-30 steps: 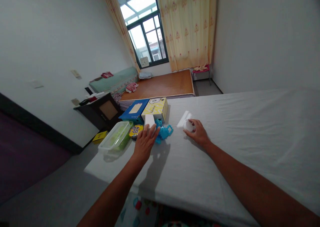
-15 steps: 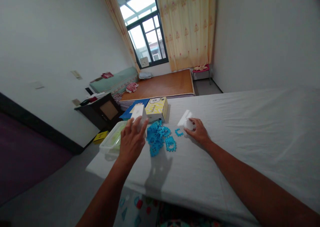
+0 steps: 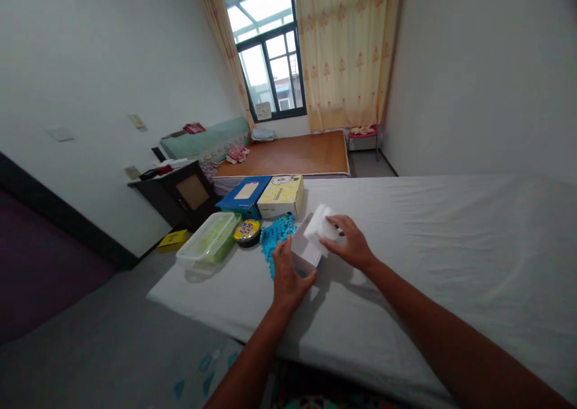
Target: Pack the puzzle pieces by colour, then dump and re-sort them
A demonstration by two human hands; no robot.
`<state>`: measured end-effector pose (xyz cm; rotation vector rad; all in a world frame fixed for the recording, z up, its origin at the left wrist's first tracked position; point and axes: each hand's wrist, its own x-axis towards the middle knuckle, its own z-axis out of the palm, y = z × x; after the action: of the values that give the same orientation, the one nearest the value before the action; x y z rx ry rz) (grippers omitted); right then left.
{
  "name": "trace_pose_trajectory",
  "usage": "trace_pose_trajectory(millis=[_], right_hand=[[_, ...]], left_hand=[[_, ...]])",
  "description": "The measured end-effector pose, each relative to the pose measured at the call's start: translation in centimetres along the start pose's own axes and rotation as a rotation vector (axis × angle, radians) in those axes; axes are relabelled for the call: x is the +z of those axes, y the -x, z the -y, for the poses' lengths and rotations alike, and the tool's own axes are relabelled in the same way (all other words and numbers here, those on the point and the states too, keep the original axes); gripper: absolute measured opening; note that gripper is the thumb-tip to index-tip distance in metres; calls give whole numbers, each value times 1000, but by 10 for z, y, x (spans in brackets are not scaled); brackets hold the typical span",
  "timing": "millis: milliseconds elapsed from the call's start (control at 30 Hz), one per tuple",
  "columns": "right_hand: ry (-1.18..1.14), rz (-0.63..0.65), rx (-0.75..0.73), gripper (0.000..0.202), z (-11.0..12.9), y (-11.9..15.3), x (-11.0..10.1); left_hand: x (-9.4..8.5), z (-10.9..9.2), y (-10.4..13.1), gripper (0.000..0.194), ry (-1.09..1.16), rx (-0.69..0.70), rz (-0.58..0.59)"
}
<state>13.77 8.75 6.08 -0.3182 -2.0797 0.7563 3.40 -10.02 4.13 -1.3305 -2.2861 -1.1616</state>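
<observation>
My left hand (image 3: 291, 276) grips a small open white box (image 3: 304, 248) by its near end, fingers on one side and thumb on the other. My right hand (image 3: 350, 242) pinches a white object (image 3: 323, 228), which is at the box's open top, tilted. What that object is cannot be made out clearly. Blue toothed plastic pieces (image 3: 274, 236) lie behind and left of the box, partly hidden by it and my left hand.
On the white-covered table (image 3: 406, 228) stand a clear plastic container (image 3: 207, 240), a round yellow-and-black tin (image 3: 247, 231), a blue box (image 3: 246, 197) and a yellow-and-white box (image 3: 282, 196). A dark cabinet (image 3: 189, 193) stands beyond the left edge.
My left hand has moved right and nearer with the white box, away from the blue box, uncovering the tin. My right hand has moved slightly left with the white object, which now meets the box.
</observation>
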Motion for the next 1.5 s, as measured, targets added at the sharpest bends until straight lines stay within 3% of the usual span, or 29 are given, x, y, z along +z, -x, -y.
trace_pose_trajectory(millis=[100,300,433,533,667,767,867,1000,1133,1233,1300,1400,1500], right_hand=[[93,110,-90,52,18,6,13],[97,123,-61,49,23,11,36],[132,137,-125,47,16,6,19],[189,19,-76,41,-6,0,-10],[193,-106,112,31,-62,14,-29],[181,-52,153,29,-98,32,-26],[159,16,131,27,-111,40,-23],[143,38,128,22,-111,37,-24],[113,32,139,23,-113,37,-25],[108,44,144,24,-114,38,-25],[108,61,158,25,-115,39,-27],[119,82,187,25,-116,41,-30],[160,103,191,26,-119,43,-32]], left_hand=[[1,-3,2,105,-4,13,28],[1,-3,5,101,-3,-25,47],[-3,0,-9,91,-9,-15,56],[3,2,-38,85,12,10,42],[41,-1,-102,79,68,-3,3],[88,-7,-157,78,73,-72,-34],[133,-10,-201,77,45,-146,-61],[177,-2,-231,77,2,-269,-51],[196,2,-232,82,1,-344,-2],[184,-5,-212,81,28,-226,91],[161,-11,-188,77,53,-78,165],[104,-5,-146,76,45,116,153],[33,30,-109,73,-39,171,28]])
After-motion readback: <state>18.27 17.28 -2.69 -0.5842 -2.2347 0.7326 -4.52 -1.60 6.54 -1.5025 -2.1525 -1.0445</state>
